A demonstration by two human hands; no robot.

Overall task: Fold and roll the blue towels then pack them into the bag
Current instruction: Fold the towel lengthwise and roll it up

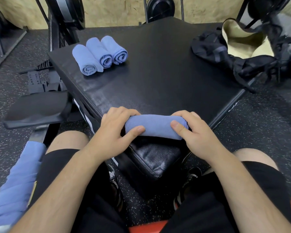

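Observation:
A rolled blue towel (155, 126) lies at the near corner of the black padded box (158, 73). My left hand (116, 130) grips its left end and my right hand (190, 130) grips its right end, thumbs pressed on top. Three finished blue towel rolls (99, 55) lie side by side at the box's far left. The black bag (238, 49) sits open at the far right edge, its cream lining showing. Unrolled blue towels (18, 187) hang in a pile at my lower left.
A black bench pad (39, 108) stands left of the box. Gym machine frames and weight plates (160, 7) line the back wall. Speckled rubber floor (259, 125) surrounds the box. My knees and shoes are below the near corner.

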